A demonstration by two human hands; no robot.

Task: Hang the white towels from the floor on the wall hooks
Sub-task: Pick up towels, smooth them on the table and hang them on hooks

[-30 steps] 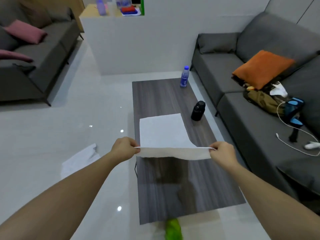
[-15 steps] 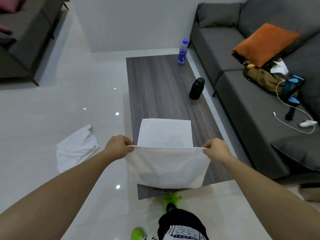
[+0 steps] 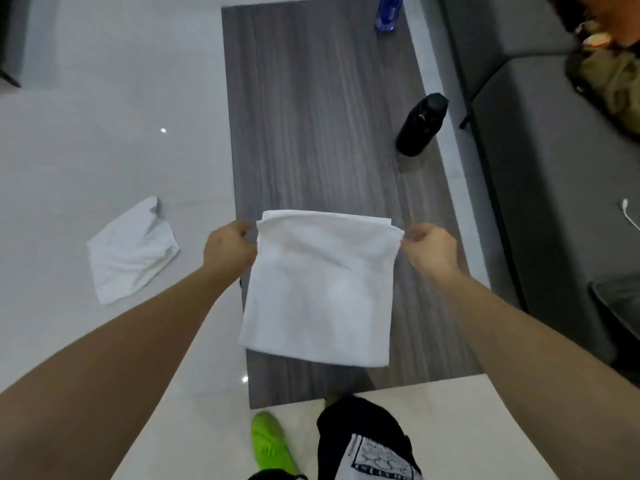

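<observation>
Held towel (image 3: 318,292): white, folded double, hanging as a near-square sheet over the near end of the table (image 3: 311,98); fold line at the top, running left to right between the two hands; free edges at the bottom, lower corners loose, the sheet tilted slightly so the bottom drifts toward the person. Long axis: hard to tell, width and drop look about equal. Left hand (image 3: 228,249): fingers curled, pinching the upper left corner of the towel at the fold. Right hand (image 3: 431,249): fingers curled, pinching the upper right corner likewise. The cloth lies wholly between and below the two grips, pulled fairly taut along the top edge; a second layer's edge shows just behind the top fold. Second towel (image 3: 133,251): white, crumpled, flat on the pale floor (image 3: 86,133) to the left of the table, well apart from both hands. Table: dark wood grain, its length running away from the person. Black bottle (image 3: 420,124): upright near the table's right edge. Blue bottle (image 3: 389,12): at the far right end, partly cut off by the frame. Grey sofa (image 3: 554,168): along the right. Green shoe (image 3: 270,445): on the floor below the table's near edge.
</observation>
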